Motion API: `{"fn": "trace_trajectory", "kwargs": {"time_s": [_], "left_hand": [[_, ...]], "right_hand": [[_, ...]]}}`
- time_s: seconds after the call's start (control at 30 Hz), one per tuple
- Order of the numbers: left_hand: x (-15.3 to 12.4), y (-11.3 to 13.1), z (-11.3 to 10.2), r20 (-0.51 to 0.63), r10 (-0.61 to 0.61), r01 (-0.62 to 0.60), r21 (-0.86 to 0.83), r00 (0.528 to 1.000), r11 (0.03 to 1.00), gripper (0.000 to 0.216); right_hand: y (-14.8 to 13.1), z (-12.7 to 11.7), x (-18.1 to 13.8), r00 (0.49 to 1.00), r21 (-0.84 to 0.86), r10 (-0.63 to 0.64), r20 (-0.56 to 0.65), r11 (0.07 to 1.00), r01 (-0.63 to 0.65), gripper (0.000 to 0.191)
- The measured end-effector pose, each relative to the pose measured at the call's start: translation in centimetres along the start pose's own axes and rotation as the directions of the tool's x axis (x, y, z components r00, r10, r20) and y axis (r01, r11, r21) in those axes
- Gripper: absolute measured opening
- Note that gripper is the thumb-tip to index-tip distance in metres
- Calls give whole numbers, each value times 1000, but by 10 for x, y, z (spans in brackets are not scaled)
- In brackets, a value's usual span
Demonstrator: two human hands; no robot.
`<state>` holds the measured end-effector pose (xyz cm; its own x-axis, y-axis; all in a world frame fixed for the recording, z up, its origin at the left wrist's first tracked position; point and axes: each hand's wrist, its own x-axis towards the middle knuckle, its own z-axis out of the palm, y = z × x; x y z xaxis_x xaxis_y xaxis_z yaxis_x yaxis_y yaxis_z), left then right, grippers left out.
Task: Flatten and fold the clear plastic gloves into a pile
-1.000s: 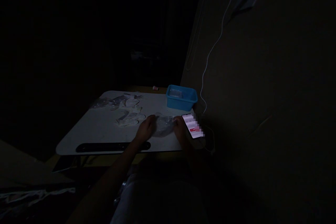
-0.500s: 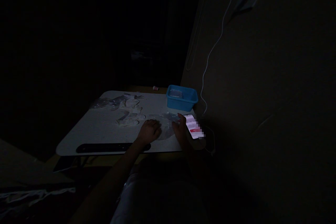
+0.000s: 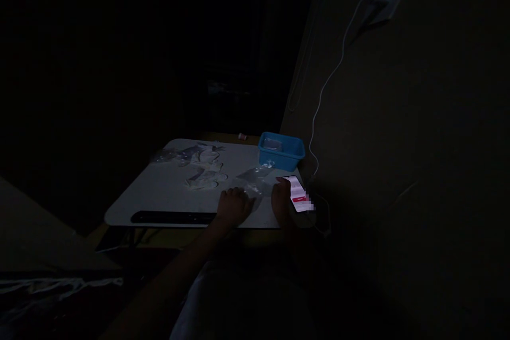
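Note:
A clear plastic bag lies crinkled on the white folding table, between my hands. My left hand is closed at the bag's near left corner, its fingers curled over the film. To the right, my right hand has its fingers curled beside the bag; whether film is in them is too dark to see. Just beyond that hand lies a lit phone. White glove-like pieces rest to the left of the bag, next to more crumpled clear plastic.
A blue plastic basket with a clear packet inside stands at the table's back right. A black strip runs along the front edge. A white cable hangs down the right wall from a socket. The room is very dark.
My right hand has drawn its fingers in and turned. My left hand has moved slightly nearer to me. The bag lies more spread out, and the whole view has shifted a little.

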<state>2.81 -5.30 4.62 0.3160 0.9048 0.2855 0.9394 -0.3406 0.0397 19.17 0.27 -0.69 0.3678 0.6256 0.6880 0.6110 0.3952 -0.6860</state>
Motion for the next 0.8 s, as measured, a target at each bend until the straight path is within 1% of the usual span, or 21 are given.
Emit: {"fn": "trace_trajectory", "kwargs": {"time_s": [0.1, 0.13, 0.17, 0.23, 0.3, 0.37, 0.4, 0.43, 0.47, 0.57, 0.63, 0.7, 0.73, 0.8], "left_hand": [[6, -1, -5, 94, 35, -24, -124, 995, 992, 44], [8, -4, -3, 78, 36, -23, -158, 996, 987, 40], [11, -7, 1, 42, 63, -55, -184, 997, 981, 34], [13, -16, 14, -14, 131, -130, -221, 991, 967, 29], [12, -22, 28, -67, 200, -209, -205, 978, 956, 31], [8, -25, 40, -80, 214, -224, -154, 974, 962, 35], [6, -26, 43, -75, 214, -223, -131, 974, 966, 38], [4, -25, 45, -68, 211, -217, -113, 975, 970, 39], [3, -25, 46, -60, 208, -213, -100, 976, 972, 40], [0, -22, 40, -63, 213, -219, -105, 975, 970, 38], [-2, -21, 33, -90, 233, -245, -156, 968, 957, 36], [-3, -22, 28, -147, 232, -262, -236, 962, 936, 34], [-3, -24, 26, -188, 209, -256, -278, 960, 926, 34], [-2, -30, 26, -276, 105, -202, -353, 956, 914, 34]], "right_hand": [[-10, -12, -3, 980, -73, -85, 180, 992, 99, 20], [-12, -16, -4, 963, -96, -108, 249, 986, 135, 20], [-15, -20, -5, 941, -123, -127, 315, 977, 173, 20], [-21, -25, -6, 881, -177, -159, 445, 949, 261, 19], [-27, -28, -7, 802, -201, -192, 566, 911, 360, 19], [-33, -29, -9, 730, -202, -217, 647, 875, 440, 20], [-35, -29, -9, 711, -209, -219, 668, 862, 462, 21], [-36, -29, -10, 706, -225, -212, 675, 853, 471, 23], [-37, -29, -10, 713, -245, -200, 672, 849, 469, 24], [-35, -28, -10, 750, -276, -168, 640, 860, 428, 27], [-33, -28, -9, 773, -268, -155, 615, 881, 390, 27], [-30, -28, -7, 806, -268, -125, 579, 904, 332, 28], [-29, -28, -6, 821, -271, -103, 561, 915, 300, 28], [-27, -27, -6, 836, -278, -61, 545, 928, 249, 27]]}}
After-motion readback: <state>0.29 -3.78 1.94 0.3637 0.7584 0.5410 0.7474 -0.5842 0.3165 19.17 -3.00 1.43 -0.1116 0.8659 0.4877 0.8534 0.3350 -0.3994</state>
